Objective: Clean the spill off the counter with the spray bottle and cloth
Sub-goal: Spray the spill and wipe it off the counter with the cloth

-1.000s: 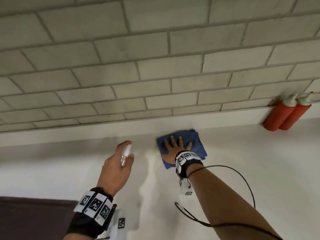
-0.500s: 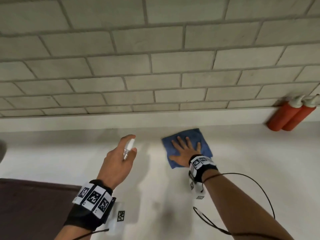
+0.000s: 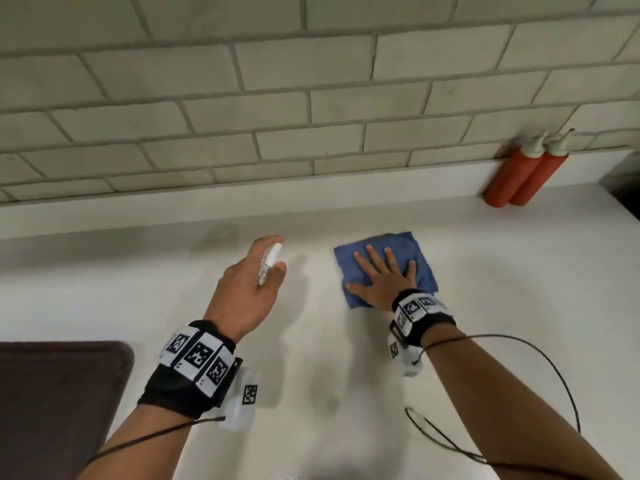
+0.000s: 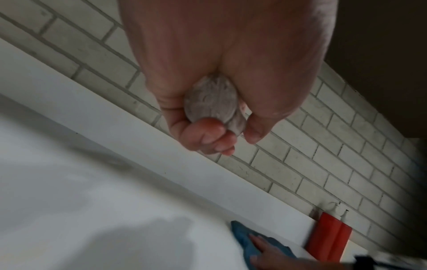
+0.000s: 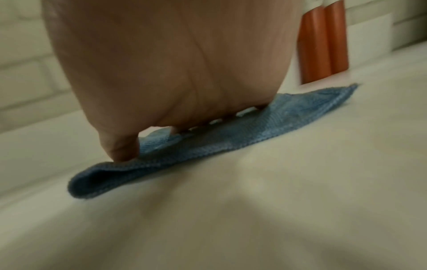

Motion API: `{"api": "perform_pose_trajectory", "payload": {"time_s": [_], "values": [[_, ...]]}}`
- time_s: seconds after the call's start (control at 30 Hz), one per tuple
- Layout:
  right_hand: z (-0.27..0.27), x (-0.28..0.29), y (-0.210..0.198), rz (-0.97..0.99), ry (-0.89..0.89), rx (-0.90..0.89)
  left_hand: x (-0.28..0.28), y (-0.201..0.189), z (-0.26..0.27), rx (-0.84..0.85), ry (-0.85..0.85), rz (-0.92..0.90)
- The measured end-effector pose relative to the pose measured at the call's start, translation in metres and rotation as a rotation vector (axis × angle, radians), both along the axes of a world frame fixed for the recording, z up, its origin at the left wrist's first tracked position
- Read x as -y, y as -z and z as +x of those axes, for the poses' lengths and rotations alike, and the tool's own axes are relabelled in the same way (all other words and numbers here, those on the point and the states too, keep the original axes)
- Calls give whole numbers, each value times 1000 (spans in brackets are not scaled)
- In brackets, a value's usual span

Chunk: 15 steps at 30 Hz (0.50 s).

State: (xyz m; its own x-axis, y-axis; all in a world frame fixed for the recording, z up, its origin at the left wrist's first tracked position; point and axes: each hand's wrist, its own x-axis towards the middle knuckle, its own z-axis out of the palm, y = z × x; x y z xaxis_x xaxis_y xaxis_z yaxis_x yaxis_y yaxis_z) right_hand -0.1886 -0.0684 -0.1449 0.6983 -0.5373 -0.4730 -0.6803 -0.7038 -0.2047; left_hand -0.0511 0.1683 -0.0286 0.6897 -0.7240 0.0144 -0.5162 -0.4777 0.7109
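My left hand (image 3: 254, 278) is raised above the white counter (image 3: 173, 306) and grips a small clear spray bottle (image 3: 268, 263), its nozzle pointing toward the wall. The left wrist view shows the bottle's round base (image 4: 212, 99) with my fingers curled round it. A folded blue cloth (image 3: 408, 249) lies flat on the counter to the right. My right hand (image 3: 381, 277) presses on it with straight, spread fingers. In the right wrist view the palm (image 5: 173, 73) sits on the cloth (image 5: 231, 135). No spill shows plainly on the counter.
Two red squeeze bottles (image 3: 519, 174) stand against the tiled wall (image 3: 311, 98) at the back right. A dark brown mat (image 3: 52, 403) covers the counter's near left corner. A thin black cable (image 3: 540, 358) loops from my right wrist over the counter.
My right hand has slid the blue cloth to the right along the counter. My left hand keeps the spray bottle raised in about the same place.
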Motion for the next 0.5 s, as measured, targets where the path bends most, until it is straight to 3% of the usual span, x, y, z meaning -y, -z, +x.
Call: {"api": "perform_pose_trajectory", "payload": {"time_s": [0.1,0.2,0.3,0.5], "values": [[8,51,-5,20,166,-12,-3,2,-12,9,0,21],[23,57,-4,21,212,-18,-10,3,-19,15,-6,45],[30,31,-3,-3,177,-2,-17,5,-22,7,-29,54],[-7,-72,8,6,-111,37,-20,5,-32,15,-66,23]]}}
